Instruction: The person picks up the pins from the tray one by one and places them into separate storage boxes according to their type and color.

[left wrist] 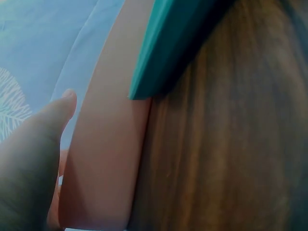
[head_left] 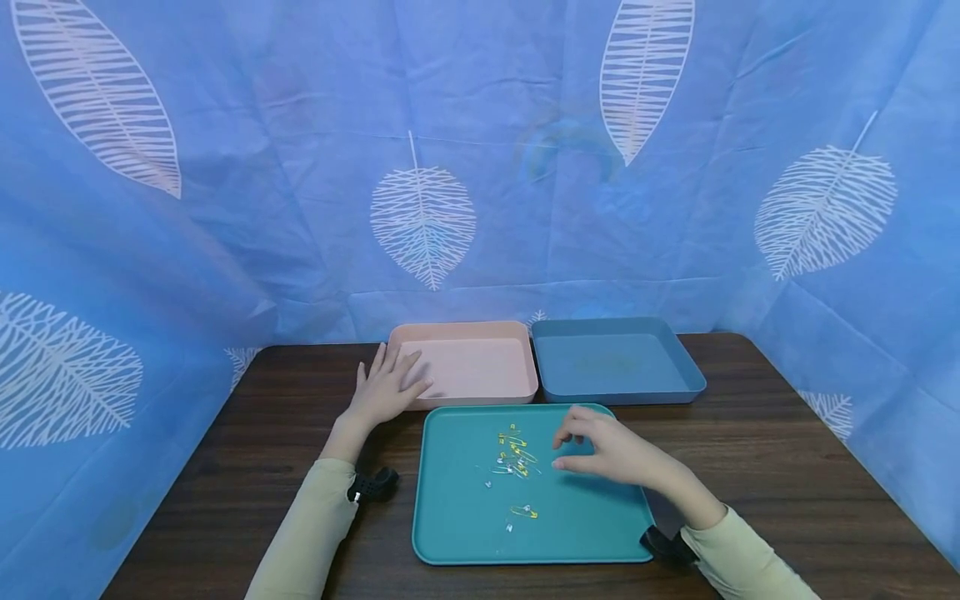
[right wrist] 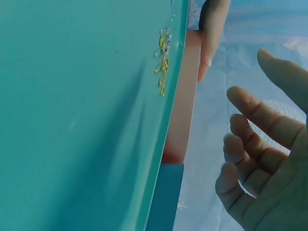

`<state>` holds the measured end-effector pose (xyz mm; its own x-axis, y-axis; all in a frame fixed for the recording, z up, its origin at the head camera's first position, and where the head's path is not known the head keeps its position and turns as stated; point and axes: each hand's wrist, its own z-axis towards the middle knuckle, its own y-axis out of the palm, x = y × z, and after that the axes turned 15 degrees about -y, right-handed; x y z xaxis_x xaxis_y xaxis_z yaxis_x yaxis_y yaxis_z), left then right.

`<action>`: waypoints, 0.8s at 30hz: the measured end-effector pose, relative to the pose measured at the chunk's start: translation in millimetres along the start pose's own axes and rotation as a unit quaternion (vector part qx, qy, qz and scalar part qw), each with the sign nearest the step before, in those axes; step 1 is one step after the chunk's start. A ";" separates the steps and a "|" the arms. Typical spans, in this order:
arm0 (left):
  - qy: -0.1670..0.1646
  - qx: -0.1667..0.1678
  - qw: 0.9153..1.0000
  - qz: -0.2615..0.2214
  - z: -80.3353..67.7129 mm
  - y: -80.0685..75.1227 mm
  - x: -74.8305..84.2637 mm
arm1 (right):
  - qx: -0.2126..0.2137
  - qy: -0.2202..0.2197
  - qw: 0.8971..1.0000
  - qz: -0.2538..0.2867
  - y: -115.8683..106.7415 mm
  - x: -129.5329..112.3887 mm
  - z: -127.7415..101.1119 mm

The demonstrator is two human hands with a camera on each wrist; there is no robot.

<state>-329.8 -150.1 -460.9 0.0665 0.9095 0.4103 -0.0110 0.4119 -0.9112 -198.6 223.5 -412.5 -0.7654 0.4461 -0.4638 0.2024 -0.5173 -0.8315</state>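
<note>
The left hand [head_left: 384, 393] lies, fingers spread, at the left end of the pink tray [head_left: 480, 362]. Well apart from it, the right hand [head_left: 606, 448] hovers above the green tray [head_left: 457, 533], thumb and fingers parted, gripping nothing. Pins [head_left: 517, 452] lie just beside that hand; beyond it, the blue tray [head_left: 618, 367] sits on the desk [head_left: 772, 467].

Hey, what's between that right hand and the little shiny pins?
In the head view, only a bare strip of teal tray separates the right hand from the pins.
</note>
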 end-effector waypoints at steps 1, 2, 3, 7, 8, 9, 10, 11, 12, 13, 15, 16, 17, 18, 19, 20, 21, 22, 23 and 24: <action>-0.003 0.000 1.000 0.002 0.3 0.7 -0.4 | 0.003 0.009 1.000 0.007 1.1 0.6 2.7; -0.005 0.001 1.000 0.003 0.6 1.4 -0.9 | 0.007 0.015 1.000 0.013 2.0 1.1 5.6; -0.006 0.002 1.000 0.004 0.5 1.8 -1.3 | 0.013 0.022 1.000 0.019 3.1 1.8 8.2; -0.002 0.007 1.000 0.006 1.5 4.5 -1.9 | 0.036 0.049 0.997 0.038 7.6 2.7 15.9; 0.000 0.009 1.000 0.005 1.7 5.3 -1.9 | 0.041 0.055 0.997 0.044 8.6 3.0 17.2; 0.001 0.010 1.000 0.005 1.8 5.9 -2.0 | 0.044 0.062 0.996 0.052 9.6 3.4 18.4; 0.000 0.011 1.000 0.005 1.9 6.8 -1.9 | 0.046 0.070 0.995 0.059 10.3 3.9 19.5; -0.001 0.013 1.000 0.005 1.6 7.3 -1.8 | 0.047 0.077 0.994 0.065 10.9 4.3 20.7; -0.003 0.014 1.000 0.007 1.7 8.0 -1.9 | 0.048 0.084 0.993 0.071 11.6 5.0 21.6; -0.004 0.014 1.000 0.006 1.4 8.4 -2.0 | 0.048 0.094 0.991 0.078 12.2 5.6 22.4; -0.005 0.016 1.000 0.006 1.0 8.7 -2.2 | 0.050 0.112 0.989 0.084 13.6 7.2 23.9; -0.006 0.017 1.000 0.007 0.9 9.0 -2.1 | 0.050 0.119 0.988 0.086 14.4 8.3 24.4; -0.005 0.019 1.000 0.009 1.2 9.3 -2.1 | 0.049 0.125 0.987 0.087 15.5 9.4 25.0; -0.004 0.020 1.000 0.008 1.4 9.6 -2.1 | 0.047 0.130 0.986 0.089 16.7 10.3 25.5; -0.002 0.021 1.000 0.008 1.6 9.7 -2.1 | 0.044 0.134 0.986 0.088 18.0 11.0 26.1; -0.002 0.022 1.000 0.008 1.8 9.9 -2.0 | 0.039 0.134 0.986 0.089 19.2 11.6 26.6; -0.002 0.022 1.000 0.006 2.0 10.2 -2.1 | 0.032 0.135 0.986 0.088 20.5 12.1 27.2; -0.001 0.023 1.000 0.004 2.3 10.3 -2.2 | 0.024 0.136 0.987 0.087 21.7 12.1 27.9; 0.000 0.023 1.000 0.001 2.4 10.3 -2.5 | 0.016 0.139 0.986 0.086 22.9 11.8 28.6; 0.001 0.022 1.000 -0.002 2.5 10.3 -2.9 | 0.007 0.142 0.986 0.084 23.9 11.5 29.4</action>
<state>-332.7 -148.3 -471.4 0.0681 0.9074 0.4146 -0.0552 0.4184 -0.9066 -220.5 194.7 -428.8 -0.5188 0.5393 -0.6633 0.3011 -0.6109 -0.7322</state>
